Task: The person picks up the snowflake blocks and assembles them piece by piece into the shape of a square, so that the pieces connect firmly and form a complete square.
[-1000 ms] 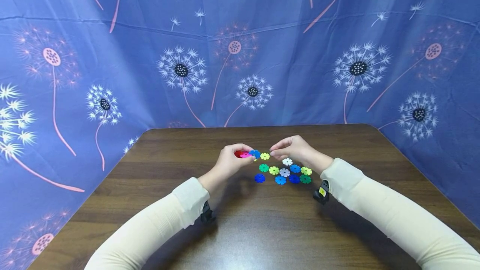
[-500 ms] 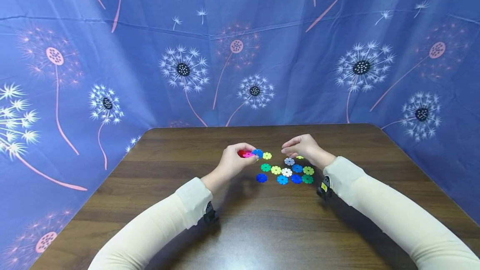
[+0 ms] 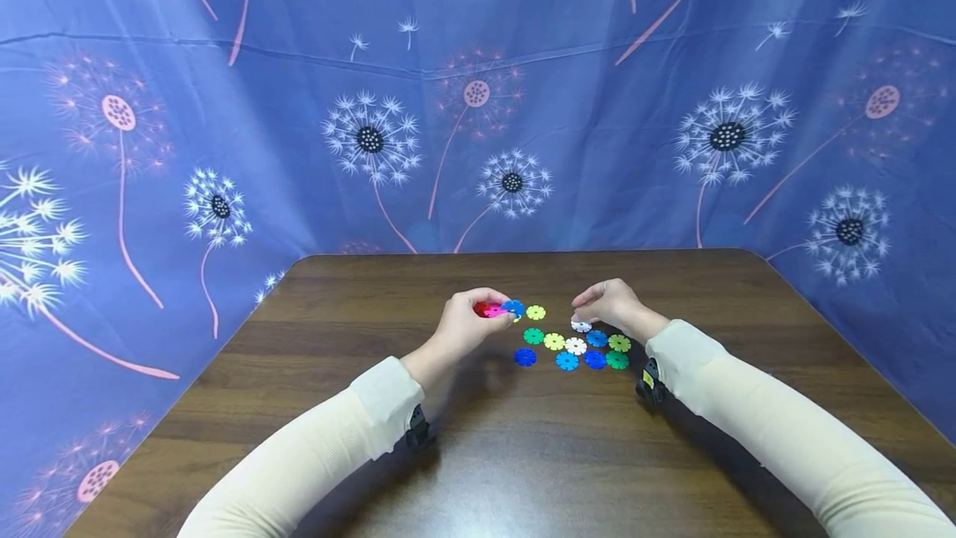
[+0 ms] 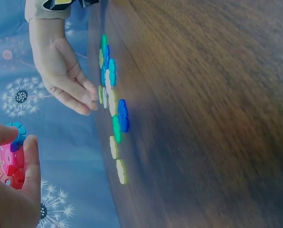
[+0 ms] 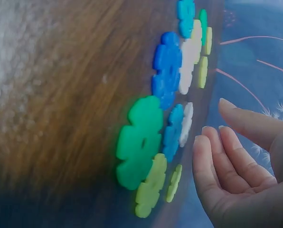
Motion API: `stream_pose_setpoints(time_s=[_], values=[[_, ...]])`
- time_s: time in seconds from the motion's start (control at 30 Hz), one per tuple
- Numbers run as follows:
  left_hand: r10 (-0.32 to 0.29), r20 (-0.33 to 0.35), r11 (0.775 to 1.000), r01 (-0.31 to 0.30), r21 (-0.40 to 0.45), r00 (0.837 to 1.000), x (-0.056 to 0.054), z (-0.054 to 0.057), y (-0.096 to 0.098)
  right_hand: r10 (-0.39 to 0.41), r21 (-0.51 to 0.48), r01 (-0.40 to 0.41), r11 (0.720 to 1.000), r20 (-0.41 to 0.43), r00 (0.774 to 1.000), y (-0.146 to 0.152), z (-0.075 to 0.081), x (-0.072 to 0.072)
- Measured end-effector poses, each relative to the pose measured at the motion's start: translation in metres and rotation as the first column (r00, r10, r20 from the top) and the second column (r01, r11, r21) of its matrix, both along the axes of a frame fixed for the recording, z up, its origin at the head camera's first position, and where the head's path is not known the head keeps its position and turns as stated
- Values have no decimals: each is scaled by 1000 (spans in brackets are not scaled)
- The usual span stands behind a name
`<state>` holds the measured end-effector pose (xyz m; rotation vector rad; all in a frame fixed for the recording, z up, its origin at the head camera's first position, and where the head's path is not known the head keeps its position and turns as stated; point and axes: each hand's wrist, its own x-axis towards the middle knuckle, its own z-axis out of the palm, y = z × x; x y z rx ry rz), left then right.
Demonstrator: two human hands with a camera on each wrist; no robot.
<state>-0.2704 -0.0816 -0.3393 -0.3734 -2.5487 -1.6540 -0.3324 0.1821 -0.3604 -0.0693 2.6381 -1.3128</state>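
Observation:
My left hand (image 3: 459, 324) pinches a small chain of notched plastic snowflake discs above the table. In the left wrist view a red disc (image 4: 14, 179), a pink disc (image 4: 11, 161) and a blue disc (image 4: 19, 135) show between thumb and fingers; a bit of yellow peeks out below in the head view. My right hand (image 3: 618, 310) hovers over the loose discs, its fingertips near a white disc (image 3: 581, 327). Thumb and fingers stand apart with nothing between them in the right wrist view. A yellow-green disc (image 5: 174, 183) lies under that hand, hidden in the head view.
Several loose discs lie flat on the brown wooden table (image 3: 478, 438), among them a green disc (image 3: 534, 336), a dark blue disc (image 3: 525, 357) and a yellow disc (image 3: 535, 313). A blue dandelion-print curtain (image 3: 597, 123) hangs behind the table.
My right hand has moved right, away from the yellow disc near the left hand, and lowered over the white disc. The left hand keeps its grip on the chain, almost unmoved.

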Motion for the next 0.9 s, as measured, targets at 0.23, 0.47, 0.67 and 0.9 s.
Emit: stream_pose_setpoints(time_s=[0.23,0.47,0.67,0.9], values=[[0,-23,1000,0,-7,1000,0,1,0,-22,81,27,996,-59,998,-2,-3,-2],[3,-6,1000,-3,1,1000,0,-3,-2,-20,127,29,992,-75,997,-5,-9,0],[5,-18,1000,-5,6,1000,-1,-5,-3,-27,131,38,991,-82,996,-7,-10,2],[10,-5,1000,-10,4,1000,-1,-5,-2,-31,119,36,992,-45,999,-6,-9,0]])
